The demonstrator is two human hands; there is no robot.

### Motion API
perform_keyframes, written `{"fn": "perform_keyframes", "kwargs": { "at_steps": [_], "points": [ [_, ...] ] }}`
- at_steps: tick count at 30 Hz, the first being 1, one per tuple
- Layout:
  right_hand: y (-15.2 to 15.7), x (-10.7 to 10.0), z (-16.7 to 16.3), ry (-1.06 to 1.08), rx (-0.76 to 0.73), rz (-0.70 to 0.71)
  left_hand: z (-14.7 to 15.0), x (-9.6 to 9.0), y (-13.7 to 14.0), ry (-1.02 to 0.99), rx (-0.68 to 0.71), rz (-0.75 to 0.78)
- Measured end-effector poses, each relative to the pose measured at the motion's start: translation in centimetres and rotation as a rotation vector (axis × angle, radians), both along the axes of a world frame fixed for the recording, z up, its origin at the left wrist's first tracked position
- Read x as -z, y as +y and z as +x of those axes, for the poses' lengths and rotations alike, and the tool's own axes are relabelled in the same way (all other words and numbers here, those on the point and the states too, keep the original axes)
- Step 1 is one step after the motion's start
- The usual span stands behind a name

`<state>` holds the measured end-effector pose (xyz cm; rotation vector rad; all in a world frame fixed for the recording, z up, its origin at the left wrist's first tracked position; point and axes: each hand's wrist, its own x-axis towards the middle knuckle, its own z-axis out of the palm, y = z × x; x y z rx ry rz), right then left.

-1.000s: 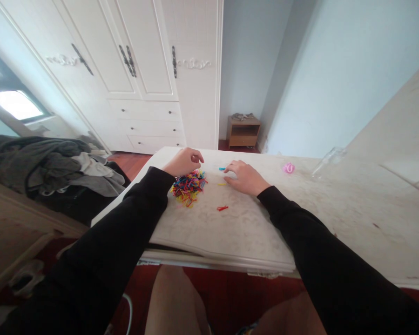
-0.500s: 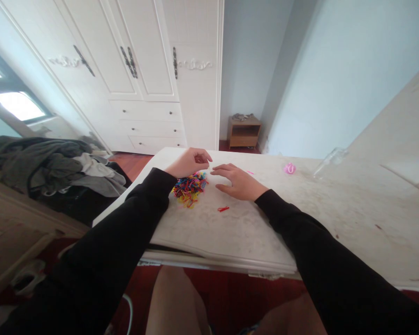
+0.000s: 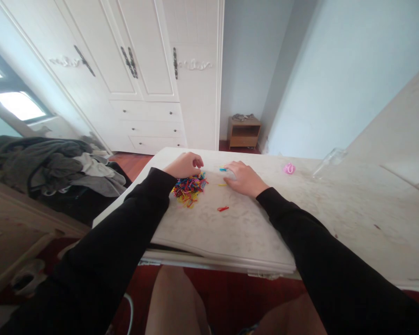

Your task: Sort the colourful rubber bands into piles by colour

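Note:
A pile of thin, colourful strips, which look like small elastic bands, lies on the white tabletop. My left hand hangs over the pile's far edge with its fingers curled in; whatever they pinch is too small to make out. To the right, my right hand rests low over the table, thumb and fingers apart. A blue strip lies at its fingertips and a yellow strip by its thumb. Nearer to me is a red strip, seemingly looped.
A pink coiled item sits toward the table's far edge, and a clear glass or plastic bottle is farther right. Dark clothes are heaped at left. A white wardrobe and a small wooden cabinet stand beyond the table.
My hands have drawn apart, the left back over the pile and the right slightly rightward. The blue and yellow strips now show beside my right hand.

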<state>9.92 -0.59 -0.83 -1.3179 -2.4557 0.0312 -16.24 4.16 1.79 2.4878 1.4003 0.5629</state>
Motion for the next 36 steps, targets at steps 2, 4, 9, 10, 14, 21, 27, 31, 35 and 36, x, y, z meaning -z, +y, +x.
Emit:
{"fn": "perform_keyframes", "kwargs": {
  "at_steps": [2,4,9,10,14,21,27,31,35,36],
  "points": [
    [0.07,0.16,0.05,-0.009,0.011,-0.006,-0.04,0.21,0.04,0.02,0.033,-0.026],
    [0.13,0.3,0.05,-0.014,0.014,-0.016,0.01,0.43,0.12,0.016,0.041,-0.044],
    [0.15,0.29,0.01,-0.035,0.014,-0.032,0.11,0.68,0.3,-0.01,0.026,-0.064],
    [0.13,0.24,0.01,-0.035,0.016,-0.027,0.11,0.67,0.31,-0.019,0.025,-0.067],
    [-0.01,-0.04,-0.01,-0.032,0.036,0.001,0.04,0.43,0.22,-0.023,0.014,-0.057],
    [-0.2,-0.15,-0.09,-0.054,0.045,-0.006,-0.05,0.03,-0.01,-0.019,0.044,-0.058],
    [-0.34,-0.26,-0.2,-0.044,0.043,-0.017,0.06,0.06,0.16,-0.107,0.038,-0.103],
    [-0.5,-0.48,-0.33,-0.043,0.039,-0.028,0.05,0.05,0.16,-0.122,0.0,-0.092],
    [-0.58,-0.5,-0.41,-0.034,0.04,-0.024,-0.1,0.31,0.42,-0.142,0.044,-0.008],
    [-0.58,-0.47,-0.42,-0.034,0.039,-0.023,-0.14,0.39,0.51,-0.147,0.053,0.004]
  ]
}}
